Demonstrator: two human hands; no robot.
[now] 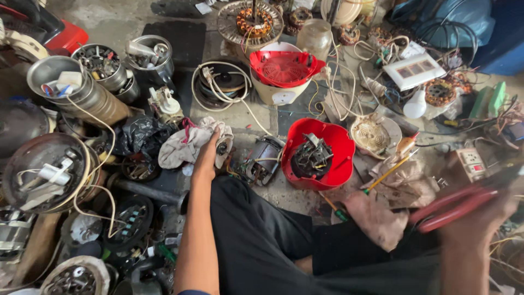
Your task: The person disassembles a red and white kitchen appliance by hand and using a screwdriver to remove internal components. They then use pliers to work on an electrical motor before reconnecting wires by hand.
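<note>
left hand [207, 155] on rag, right hand [475, 224] clenched on red-handled pliers [456, 205], blurred.

pliers sit right of the red housing [316, 155], long axis running up-right, handles toward the housing; jaw end hidden. judged stiff, fairly heavy, best gripped mid-handle. left fingers press the soft, limp rag [188, 145] just left of the housing, beside a small motor [265, 158] on the floor; grasp unclear.
</note>
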